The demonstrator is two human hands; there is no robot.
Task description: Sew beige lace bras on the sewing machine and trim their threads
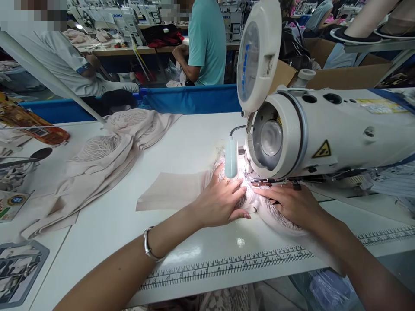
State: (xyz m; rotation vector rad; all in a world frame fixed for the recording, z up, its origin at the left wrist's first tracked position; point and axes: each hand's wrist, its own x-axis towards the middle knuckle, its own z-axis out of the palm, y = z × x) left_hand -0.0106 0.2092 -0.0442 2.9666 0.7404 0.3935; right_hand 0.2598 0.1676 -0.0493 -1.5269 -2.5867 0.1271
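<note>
A pale pink lace garment piece (266,209) lies bunched under the lit needle area of a white sewing machine (350,129). My left hand (220,196) rests on it just left of the needle, fingers spread and lying on the cloth, thumb apart. On the other side, my right hand (292,203) stretches its index finger towards the needle while its other fingers bend onto the lace; its thumb is hidden. A plain pale strip (171,190) of the cloth extends left from beneath my left hand. The needle itself is lost in glare.
More pale lace garments (110,160) lie piled at the left of the white table (194,138). A printed ruler tape (233,264) runs along the front edge. An amber packet (32,121) and a thin pole stand left. Two people sit beyond a blue cloth trough (194,98).
</note>
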